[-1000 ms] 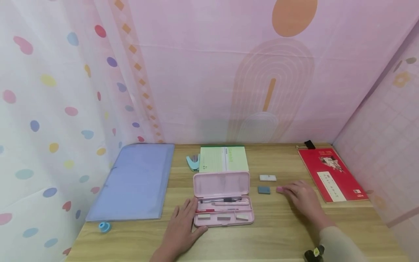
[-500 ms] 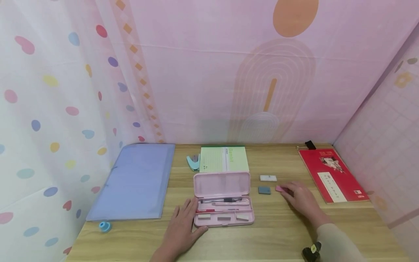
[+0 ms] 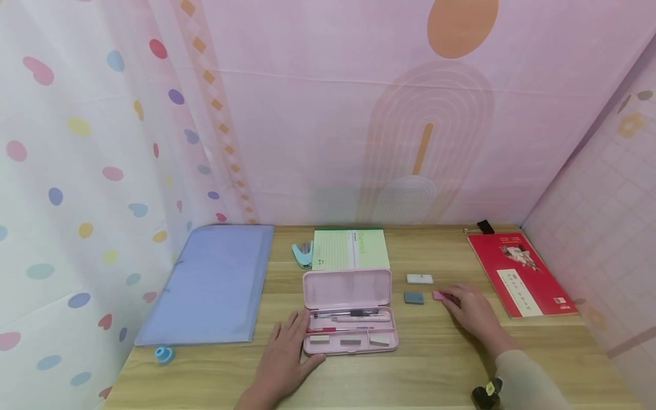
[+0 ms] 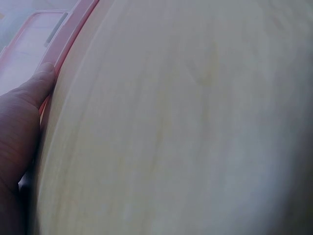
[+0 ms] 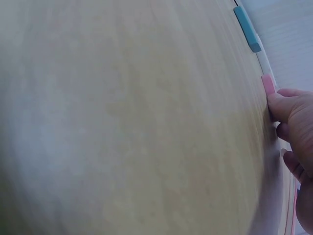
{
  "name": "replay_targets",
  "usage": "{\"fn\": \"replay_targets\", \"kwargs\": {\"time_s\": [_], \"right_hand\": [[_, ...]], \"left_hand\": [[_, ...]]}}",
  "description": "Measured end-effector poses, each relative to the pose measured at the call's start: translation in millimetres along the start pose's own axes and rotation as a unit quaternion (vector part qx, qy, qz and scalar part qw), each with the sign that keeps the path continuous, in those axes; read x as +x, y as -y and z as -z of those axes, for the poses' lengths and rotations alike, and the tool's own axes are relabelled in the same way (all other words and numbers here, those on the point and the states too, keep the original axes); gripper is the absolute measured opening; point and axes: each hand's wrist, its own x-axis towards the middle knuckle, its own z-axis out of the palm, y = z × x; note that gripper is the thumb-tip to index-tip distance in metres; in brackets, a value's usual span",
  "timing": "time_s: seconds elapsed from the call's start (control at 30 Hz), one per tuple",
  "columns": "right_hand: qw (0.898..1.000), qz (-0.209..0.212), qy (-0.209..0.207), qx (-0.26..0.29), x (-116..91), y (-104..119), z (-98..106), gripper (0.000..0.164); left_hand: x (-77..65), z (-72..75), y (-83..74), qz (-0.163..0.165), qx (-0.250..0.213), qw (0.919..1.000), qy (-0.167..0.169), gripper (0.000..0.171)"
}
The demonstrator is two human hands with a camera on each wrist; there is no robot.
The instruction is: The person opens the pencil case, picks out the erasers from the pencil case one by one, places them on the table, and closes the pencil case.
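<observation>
An open pink pencil case (image 3: 350,345) lies in the middle of the table, its lid (image 3: 347,289) folded back. A black pen (image 3: 353,313), a pale pen and a red pen lie in its long compartment, and three small pale blocks sit in the front row. Against its left end rests my left hand (image 3: 282,361), fingers extended, the thumb at its front edge. My right hand (image 3: 470,312) pinches a pink eraser (image 5: 268,84) between thumb and fingers, low over the table. Left of that eraser lies a blue eraser (image 3: 413,298); a white eraser (image 3: 419,279) lies behind it.
A blue folder (image 3: 210,285) covers the table's left side, with a small blue knob-like piece (image 3: 164,355) in front. Behind the case are a light blue stapler (image 3: 302,256) and a green notepad (image 3: 335,250). A red booklet (image 3: 517,273) and black binder clip (image 3: 485,226) lie right.
My right hand, pinching the pink eraser, has shifted only slightly. The left hand and the pencil case have stayed in place.
</observation>
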Motion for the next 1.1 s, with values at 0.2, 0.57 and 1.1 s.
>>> {"fn": "replay_targets", "kwargs": {"time_s": [0.2,0.57,1.1], "right_hand": [[1.000,-0.004,-0.001,0.004,-3,-1,-1,0.029],[0.994,0.096,-0.038,0.036,-9,65,-2,0.031],[0.958,0.278,0.062,0.013,-10,169,-63,0.015]], "left_hand": [[-0.6,-0.9,-1.1,-0.002,0.000,1.0000,0.001,0.099],[0.9,-2.2,0.5,-0.003,0.002,1.0000,-0.004,0.099],[1.1,0.3,0.9,-0.005,0.005,1.0000,-0.002,0.100]]}}
